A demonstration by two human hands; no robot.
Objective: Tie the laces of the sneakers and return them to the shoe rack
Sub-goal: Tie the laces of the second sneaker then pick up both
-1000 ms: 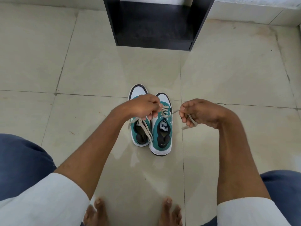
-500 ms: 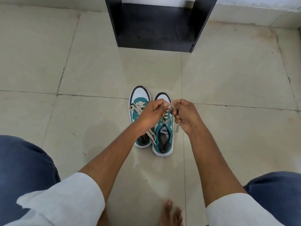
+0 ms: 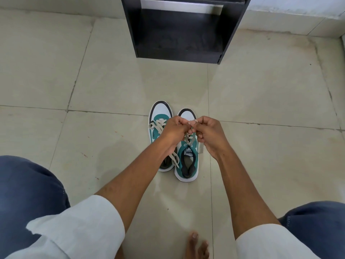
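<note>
Two teal-and-white sneakers stand side by side on the floor, toes pointing away from me. The left sneaker [image 3: 158, 116] has loose beige laces [image 3: 157, 126] lying across it. Over the right sneaker [image 3: 187, 163] my left hand [image 3: 174, 130] and my right hand [image 3: 208, 132] meet, fingers pinched together on its beige laces [image 3: 188, 140]. A lace end hangs below my right hand. The knot itself is hidden by my fingers. The black shoe rack [image 3: 179, 30] stands beyond the sneakers against the wall.
Beige tiled floor [image 3: 93, 81] surrounds the sneakers. My knees in blue trousers [image 3: 26, 187] are at the lower left and lower right. One bare foot [image 3: 197, 245] shows at the bottom edge. A pale wall base [image 3: 289, 14] runs along the top right.
My hands were apart, pulling the right sneaker's laces outward; they have since come together over its tongue and moved slightly toward the toes. The view has shifted closer to the rack.
</note>
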